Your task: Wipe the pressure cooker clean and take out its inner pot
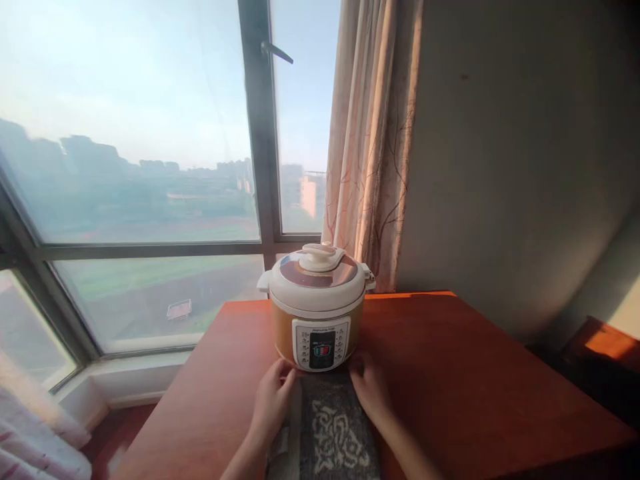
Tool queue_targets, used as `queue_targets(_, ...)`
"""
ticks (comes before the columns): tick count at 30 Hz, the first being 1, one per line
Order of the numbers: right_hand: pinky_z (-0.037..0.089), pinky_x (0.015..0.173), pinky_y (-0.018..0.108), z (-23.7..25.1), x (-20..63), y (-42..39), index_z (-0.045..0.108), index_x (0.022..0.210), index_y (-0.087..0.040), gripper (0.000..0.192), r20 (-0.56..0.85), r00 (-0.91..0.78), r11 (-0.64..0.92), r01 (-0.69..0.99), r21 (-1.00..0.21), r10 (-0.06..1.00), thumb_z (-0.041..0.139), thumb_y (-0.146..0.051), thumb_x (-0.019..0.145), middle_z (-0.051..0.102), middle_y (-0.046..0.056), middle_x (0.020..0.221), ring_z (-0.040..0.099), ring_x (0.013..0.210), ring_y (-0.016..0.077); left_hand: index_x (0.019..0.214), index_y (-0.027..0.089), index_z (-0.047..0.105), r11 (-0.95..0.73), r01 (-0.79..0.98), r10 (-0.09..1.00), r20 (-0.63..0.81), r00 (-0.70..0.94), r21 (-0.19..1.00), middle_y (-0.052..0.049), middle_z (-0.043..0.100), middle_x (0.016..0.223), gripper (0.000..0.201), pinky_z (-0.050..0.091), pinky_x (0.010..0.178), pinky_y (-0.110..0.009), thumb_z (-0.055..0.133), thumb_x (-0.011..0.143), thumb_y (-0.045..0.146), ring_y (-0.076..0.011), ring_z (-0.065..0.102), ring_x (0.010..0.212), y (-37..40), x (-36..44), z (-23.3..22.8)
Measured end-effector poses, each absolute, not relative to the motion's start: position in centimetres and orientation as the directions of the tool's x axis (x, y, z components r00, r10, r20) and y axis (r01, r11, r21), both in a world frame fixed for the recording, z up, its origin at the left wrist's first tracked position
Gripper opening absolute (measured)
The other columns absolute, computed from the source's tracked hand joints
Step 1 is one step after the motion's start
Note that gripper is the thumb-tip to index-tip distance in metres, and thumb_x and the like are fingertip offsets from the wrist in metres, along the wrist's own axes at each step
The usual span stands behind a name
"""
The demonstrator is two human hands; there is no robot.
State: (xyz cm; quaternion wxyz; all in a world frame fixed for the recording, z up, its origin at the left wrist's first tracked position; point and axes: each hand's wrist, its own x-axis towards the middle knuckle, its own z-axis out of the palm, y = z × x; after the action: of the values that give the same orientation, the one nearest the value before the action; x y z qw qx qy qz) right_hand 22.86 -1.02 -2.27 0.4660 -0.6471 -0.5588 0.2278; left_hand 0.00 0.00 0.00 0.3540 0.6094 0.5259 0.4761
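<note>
A white and gold electric pressure cooker (pixel 320 307) stands upright with its lid on, its control panel facing me. In front of its base a dark grey cloth (pixel 335 433) with a pale scroll pattern stretches towards me, like a table runner. My left hand (pixel 275 390) is at the cloth's far left corner, close to the cooker's base, with thumb and fingers curled together. At the far right corner, my right hand (pixel 369 385) has its fingers bent in likewise. Both seem to pinch the cloth's edge; the fingertips are partly blurred. Whether either hand touches the cooker I cannot tell.
Everything rests on a reddish-brown wooden table (pixel 465 393). Behind it hangs a patterned curtain (pixel 370 147), beside a large window (pixel 150 200) on the left. A plain wall (pixel 500 167) rises on the right. A pinkish fabric (pixel 35 427) shows at lower left.
</note>
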Motion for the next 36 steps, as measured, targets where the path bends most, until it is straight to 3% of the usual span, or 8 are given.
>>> queue_targets(8,0.048,0.089,0.033,-4.1,21.9,-1.6,0.071,0.093,-0.024,0.029,0.263,0.206,0.084,0.615,-0.784,0.942,0.043,-0.022,0.085,0.074,0.009,0.098,0.069,0.097,0.0261,0.084,0.027,0.068,-0.402,0.531,0.915,0.354,0.196,0.746,-0.008,0.071,0.094,0.017,0.052,0.082,-0.039,0.051,0.081,0.024,-0.0286,0.067,0.093,-1.1,-0.2,-0.6)
queue_targets(17,0.046,0.096,0.038,-3.0,21.8,-2.4,0.074,0.105,-0.021,0.034,0.252,0.091,0.118,0.701,-0.704,0.963,0.045,-0.027,0.089,0.073,0.012,0.109,0.065,0.107,0.0292,0.099,0.026,0.069,-0.403,0.603,0.913,0.348,0.213,0.689,-0.011,0.070,0.104,0.023,0.050,0.091,-0.045,0.048,0.090,0.027,-0.0306,0.065,0.103,-1.5,-0.3,-0.9)
queue_targets(22,0.044,0.102,0.042,-1.4,21.9,-3.8,0.058,0.138,-0.007,0.060,0.127,0.131,-0.041,0.837,-0.545,0.983,0.052,-0.042,0.089,0.064,0.023,0.131,0.059,0.123,0.0367,0.103,0.023,0.069,-0.435,0.626,0.899,0.349,0.264,0.647,-0.012,0.068,0.106,0.027,0.050,0.094,-0.046,0.044,0.093,0.027,-0.0294,0.064,0.105,-1.6,-0.4,-0.9)
queue_targets(25,0.048,0.097,0.041,-0.6,22.6,-4.7,0.058,0.136,-0.003,0.064,-0.029,0.196,-0.179,0.815,-0.551,0.980,0.049,-0.047,0.090,0.067,0.025,0.123,0.063,0.118,0.0375,0.105,0.021,0.068,-0.441,0.635,0.896,0.351,0.271,0.635,-0.012,0.068,0.107,0.028,0.050,0.094,-0.045,0.043,0.094,0.026,-0.0286,0.064,0.105,-1.8,-0.5,-1.1)
queue_targets(29,0.049,0.095,0.037,0.0,22.8,-6.1,0.071,0.113,-0.014,0.053,-0.148,0.234,-0.261,0.581,-0.771,0.961,0.064,-0.054,0.080,0.073,0.019,0.115,0.065,0.116,0.0359,0.106,0.021,0.069,-0.444,0.639,0.894,0.360,0.267,0.628,-0.012,0.068,0.107,0.029,0.051,0.093,-0.044,0.043,0.094,0.025,-0.0277,0.065,0.104,-2.0,-0.6,-1.2)
queue_targets(32,0.050,0.093,0.036,0.4,22.0,-7.4,0.072,0.104,-0.014,0.056,-0.258,0.133,-0.276,0.138,-0.951,0.957,0.072,-0.060,0.071,0.075,0.014,0.109,0.066,0.112,0.0331,0.107,0.022,0.069,-0.451,0.629,0.889,0.376,0.260,0.633,-0.011,0.069,0.107,0.028,0.052,0.093,-0.042,0.044,0.093,0.024,-0.0269,0.065,0.104,-2.1,-0.6,-1.0)
queue_targets(34,0.052,0.091,0.038,0.6,21.3,-8.1,0.071,0.101,-0.015,0.059,-0.363,0.028,-0.353,-0.176,-0.919,0.931,0.075,-0.063,0.067,0.076,0.012,0.101,0.069,0.105,0.0314,0.106,0.022,0.069,-0.455,0.623,0.888,0.381,0.258,0.637,-0.010,0.070,0.106,0.028,0.052,0.091,-0.040,0.044,0.093,0.024,-0.0265,0.066,0.103,-2.2,-0.6,-0.8)
queue_targets(36,0.052,0.090,0.040,0.6,20.8,-8.5,0.072,0.097,-0.016,0.059,-0.437,-0.054,-0.425,-0.362,-0.830,0.898,0.079,-0.064,0.063,0.076,0.011,0.093,0.070,0.100,0.0315,0.103,0.022,0.069,-0.457,0.619,0.887,0.376,0.267,0.639,-0.009,0.071,0.103,0.027,0.053,0.089,-0.040,0.045,0.092,0.024,-0.0264,0.067,0.100,-2.2,-0.5,-0.6)
